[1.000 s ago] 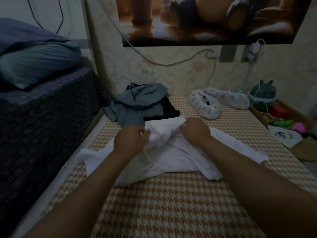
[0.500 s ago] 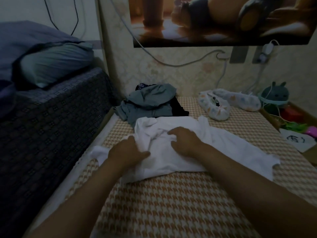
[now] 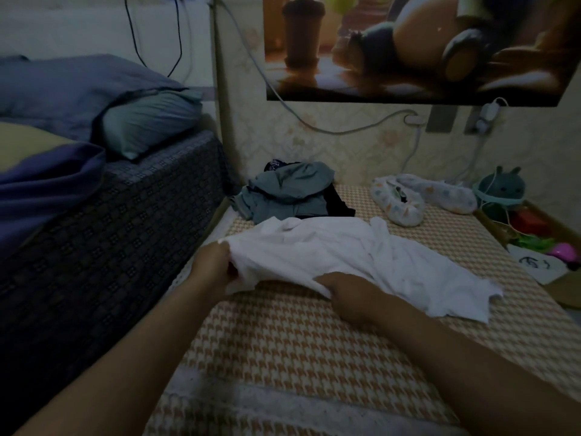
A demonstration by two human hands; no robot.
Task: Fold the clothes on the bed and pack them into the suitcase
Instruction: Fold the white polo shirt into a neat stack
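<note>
**Get the white shirt flat before the first fold**

Head view: the white garment (image 3: 345, 253) lies bunched across the houndstooth bed cover (image 3: 298, 357). The left hand (image 3: 213, 269) grips its left end, fingers closed round a wad of cloth. The right hand (image 3: 349, 294) pinches the near edge, with most of the fabric trailing off to its right.

I'd pull the hands apart to tension it, then lay it flat and smooth it, otherwise the fold goes lumpy.

Beyond the hands a grey-green clothes pile (image 3: 289, 193) waits. The room's dim: a poster (image 3: 408, 45) above, and a pillow (image 3: 147, 121) on a raised bed left of the left hand. No suitcase in view.
</note>
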